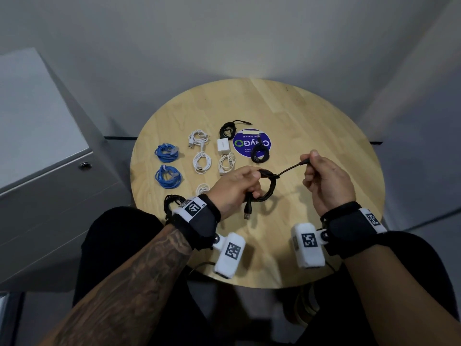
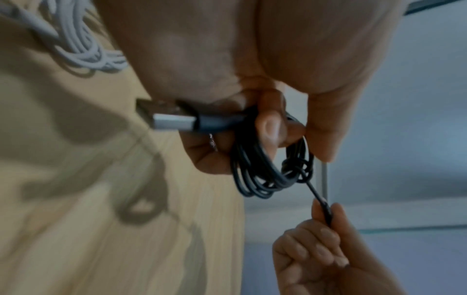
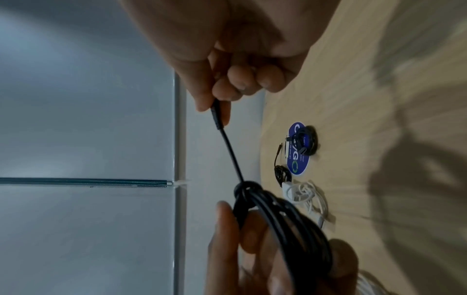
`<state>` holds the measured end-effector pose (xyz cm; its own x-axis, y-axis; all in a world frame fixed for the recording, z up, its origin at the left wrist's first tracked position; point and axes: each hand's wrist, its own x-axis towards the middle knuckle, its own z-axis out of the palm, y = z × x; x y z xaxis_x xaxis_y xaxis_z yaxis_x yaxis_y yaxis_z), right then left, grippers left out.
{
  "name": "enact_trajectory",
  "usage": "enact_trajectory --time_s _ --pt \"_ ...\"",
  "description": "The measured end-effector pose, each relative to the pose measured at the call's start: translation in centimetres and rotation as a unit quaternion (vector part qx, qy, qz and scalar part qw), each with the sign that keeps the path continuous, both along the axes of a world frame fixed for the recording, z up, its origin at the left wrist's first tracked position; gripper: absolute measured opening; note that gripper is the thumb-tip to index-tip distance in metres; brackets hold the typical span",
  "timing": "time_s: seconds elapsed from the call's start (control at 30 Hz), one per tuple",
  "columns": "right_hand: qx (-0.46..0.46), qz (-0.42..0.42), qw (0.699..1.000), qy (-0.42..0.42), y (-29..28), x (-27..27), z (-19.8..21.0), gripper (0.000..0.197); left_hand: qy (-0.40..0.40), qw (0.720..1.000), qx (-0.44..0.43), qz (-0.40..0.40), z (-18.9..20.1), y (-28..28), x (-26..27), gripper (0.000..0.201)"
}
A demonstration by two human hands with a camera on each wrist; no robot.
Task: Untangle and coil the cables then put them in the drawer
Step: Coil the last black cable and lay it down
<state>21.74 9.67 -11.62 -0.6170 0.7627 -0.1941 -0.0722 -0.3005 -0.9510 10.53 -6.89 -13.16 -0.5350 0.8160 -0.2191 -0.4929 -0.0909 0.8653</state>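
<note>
My left hand grips a coiled black cable above the near middle of the round wooden table. Its USB plug hangs below my fist, seen close in the left wrist view as a silver USB plug. A wrap of cable is knotted round the coil. From that knot a taut strand runs to my right hand, which pinches the small end connector between thumb and forefinger; the connector shows in the right wrist view.
Coiled cables lie on the table's left half: two blue coils, several white coils, a white charger, two black coils by a round blue sticker. A grey cabinet stands to the left.
</note>
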Motion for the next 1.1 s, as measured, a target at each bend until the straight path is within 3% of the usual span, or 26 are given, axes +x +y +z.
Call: enact_trajectory --time_s 0.17,0.33,0.4,0.53,0.63,0.83,1.0,1.1 --pt "0.003 0.056 0.998 0.013 -0.3 0.5 -0.4 0.012 -0.020 1.000 0.017 0.003 0.0 -0.9 -0.3 0.016" --pt "0.116 0.163 0.978 -0.060 -2.6 -0.3 -1.1 0.019 -0.058 0.997 0.042 0.035 0.3 -1.2 -0.7 0.017" --pt "0.090 0.192 0.975 -0.069 -3.8 -0.7 -1.7 0.017 -0.021 0.999 0.015 0.037 -0.2 -1.1 -0.5 0.016" --pt "-0.061 0.189 0.979 -0.048 -4.3 -0.7 -1.5 0.017 0.067 0.993 -0.055 0.081 -1.1 -1.0 -0.3 0.021" --pt "-0.039 0.218 0.974 -0.055 -4.6 -0.6 -1.5 0.023 0.063 0.992 -0.059 0.091 -1.1 -0.9 -0.1 0.017" --pt "-0.056 0.180 0.979 -0.080 -4.8 -0.6 -1.3 0.020 0.073 0.990 -0.071 0.093 -1.0 -1.2 -0.2 0.015" --pt "0.033 0.136 0.988 -0.068 -4.3 -0.5 -1.7 0.016 0.072 0.991 -0.073 0.091 -1.3 -1.3 -0.4 0.016" --pt "0.017 0.109 0.992 -0.058 -4.5 -0.3 -2.1 0.014 0.077 0.991 -0.072 0.080 -1.4 -1.2 -0.4 0.016"
